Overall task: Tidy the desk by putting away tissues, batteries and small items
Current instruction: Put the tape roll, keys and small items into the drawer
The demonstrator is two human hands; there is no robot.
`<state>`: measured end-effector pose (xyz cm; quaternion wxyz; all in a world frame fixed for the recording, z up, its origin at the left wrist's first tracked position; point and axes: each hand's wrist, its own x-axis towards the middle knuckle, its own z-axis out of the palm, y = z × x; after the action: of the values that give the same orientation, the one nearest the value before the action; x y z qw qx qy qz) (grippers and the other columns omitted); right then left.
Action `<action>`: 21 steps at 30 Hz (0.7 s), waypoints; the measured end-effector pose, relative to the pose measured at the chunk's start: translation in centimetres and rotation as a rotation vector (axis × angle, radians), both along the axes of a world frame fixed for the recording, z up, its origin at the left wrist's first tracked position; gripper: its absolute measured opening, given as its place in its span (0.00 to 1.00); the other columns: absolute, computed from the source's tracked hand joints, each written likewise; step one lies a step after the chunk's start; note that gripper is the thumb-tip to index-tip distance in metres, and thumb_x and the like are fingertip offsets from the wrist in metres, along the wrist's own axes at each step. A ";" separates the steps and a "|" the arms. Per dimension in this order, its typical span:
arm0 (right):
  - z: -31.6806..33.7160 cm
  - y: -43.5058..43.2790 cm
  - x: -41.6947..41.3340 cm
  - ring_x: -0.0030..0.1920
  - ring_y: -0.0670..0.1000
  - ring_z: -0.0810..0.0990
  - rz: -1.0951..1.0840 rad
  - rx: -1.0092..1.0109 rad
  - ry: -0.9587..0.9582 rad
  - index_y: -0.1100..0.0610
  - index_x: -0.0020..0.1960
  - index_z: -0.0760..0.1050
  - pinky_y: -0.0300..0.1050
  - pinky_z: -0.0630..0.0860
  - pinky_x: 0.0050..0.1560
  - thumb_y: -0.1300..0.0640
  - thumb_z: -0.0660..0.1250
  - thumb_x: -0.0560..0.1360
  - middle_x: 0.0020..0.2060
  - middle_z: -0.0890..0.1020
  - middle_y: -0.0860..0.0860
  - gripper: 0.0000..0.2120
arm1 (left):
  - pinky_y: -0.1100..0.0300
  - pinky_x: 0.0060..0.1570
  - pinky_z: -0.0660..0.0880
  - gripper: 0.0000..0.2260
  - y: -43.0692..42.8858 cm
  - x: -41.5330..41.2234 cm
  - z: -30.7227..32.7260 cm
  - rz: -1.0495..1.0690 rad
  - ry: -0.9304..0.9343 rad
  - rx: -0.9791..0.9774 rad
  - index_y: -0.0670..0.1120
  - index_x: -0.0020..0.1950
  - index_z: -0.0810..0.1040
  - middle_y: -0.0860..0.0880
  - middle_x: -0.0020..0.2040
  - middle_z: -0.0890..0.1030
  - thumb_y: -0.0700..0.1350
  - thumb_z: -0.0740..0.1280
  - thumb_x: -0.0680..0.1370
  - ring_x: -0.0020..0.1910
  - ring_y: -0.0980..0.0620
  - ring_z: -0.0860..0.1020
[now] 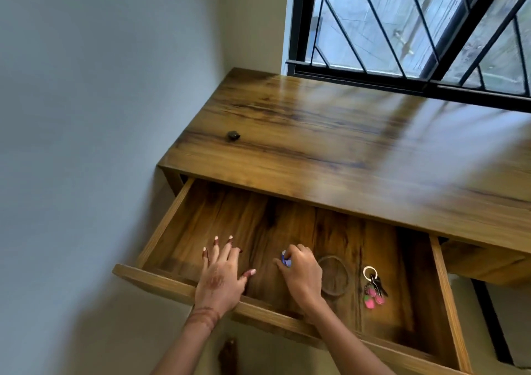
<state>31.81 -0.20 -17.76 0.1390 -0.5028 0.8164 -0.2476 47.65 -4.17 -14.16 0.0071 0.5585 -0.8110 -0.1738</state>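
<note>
Right hand [301,274] pinches blue item [286,259] in drawer [162,231], long axis toward desk [316,133]

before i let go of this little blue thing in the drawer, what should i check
1. Drawer pulled open far enough: ok.
2. Right hand pinches the blue item inside the drawer: ok.
3. Drop spot apart from the bangle and keychain: ok, both lie to its right.
4. Left hand clear of the spot: ok, spread open to the left.
5. Desk top finished: not ok, a small dark object sits near its left edge.
6. Blue item touching the drawer floor: cannot tell.
</note>
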 end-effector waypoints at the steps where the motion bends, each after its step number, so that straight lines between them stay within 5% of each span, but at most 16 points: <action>1: 0.5 -0.6 0.2 0.39 0.45 0.74 -0.004 -0.075 0.008 0.57 0.44 0.77 0.35 0.73 0.37 0.52 0.71 0.72 0.42 0.81 0.51 0.08 | 0.49 0.74 0.41 0.27 -0.2 0.1 0.0 -0.013 -0.006 -0.006 0.50 0.74 0.58 0.49 0.78 0.49 0.59 0.55 0.78 0.77 0.47 0.41; 4: 3.0 -3.8 0.7 0.36 0.46 0.75 0.030 -0.304 0.064 0.56 0.37 0.76 0.34 0.70 0.32 0.54 0.71 0.71 0.35 0.79 0.50 0.08 | 0.50 0.74 0.39 0.32 -1.8 1.1 0.1 -0.044 -0.007 -0.057 0.49 0.75 0.55 0.48 0.78 0.47 0.65 0.45 0.76 0.76 0.48 0.38; 8: 7.3 -10.7 1.9 0.41 0.48 0.76 0.105 -0.461 0.084 0.59 0.40 0.77 0.36 0.72 0.38 0.57 0.70 0.73 0.38 0.80 0.51 0.06 | 0.51 0.72 0.39 0.52 -6.1 4.4 -0.2 0.025 0.047 -0.116 0.47 0.75 0.58 0.46 0.77 0.50 0.72 0.22 0.63 0.73 0.49 0.39; 13: 9.0 -20.0 2.9 0.59 0.53 0.74 0.237 -0.314 0.079 0.61 0.55 0.75 0.42 0.74 0.54 0.56 0.66 0.75 0.56 0.78 0.56 0.12 | 0.44 0.71 0.55 0.34 -11.3 9.0 -0.2 0.029 0.007 -0.174 0.41 0.68 0.69 0.40 0.73 0.65 0.65 0.46 0.76 0.74 0.40 0.56; 21: 7.5 -28.2 3.2 0.70 0.59 0.63 0.285 -0.006 0.183 0.57 0.71 0.61 0.55 0.65 0.66 0.52 0.59 0.79 0.73 0.60 0.58 0.23 | 0.59 0.71 0.42 0.35 -13.6 11.0 -1.7 -0.007 0.172 -0.025 0.49 0.72 0.35 0.49 0.78 0.43 0.58 0.56 0.78 0.74 0.52 0.39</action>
<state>35.00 -28.35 -10.21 0.0963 -0.6344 0.7453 -0.1808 58.65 -17.73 -15.88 0.0830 0.5385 -0.8116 -0.2108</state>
